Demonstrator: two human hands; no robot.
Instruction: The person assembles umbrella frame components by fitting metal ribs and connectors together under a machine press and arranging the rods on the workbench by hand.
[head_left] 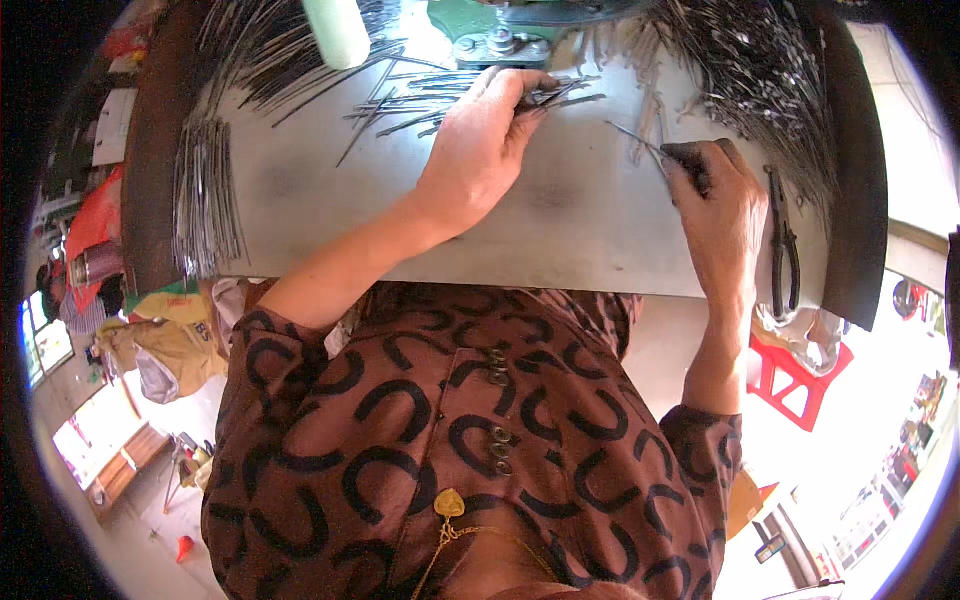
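My left hand (480, 150) pinching thin metal rods (555, 95) on the grey desk (330, 200), my right hand (722, 205) gripping one rod (632, 135), pliers (783, 245) just beside it

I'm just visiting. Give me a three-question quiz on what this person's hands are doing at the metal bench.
1. True or false: the left hand rests on loose rods.
2. What does the right hand pinch? A) a rod B) a cup C) a rag
3. Which tool lies right of the right hand on the table?

Key: 1 true; 2 A; 3 pliers.
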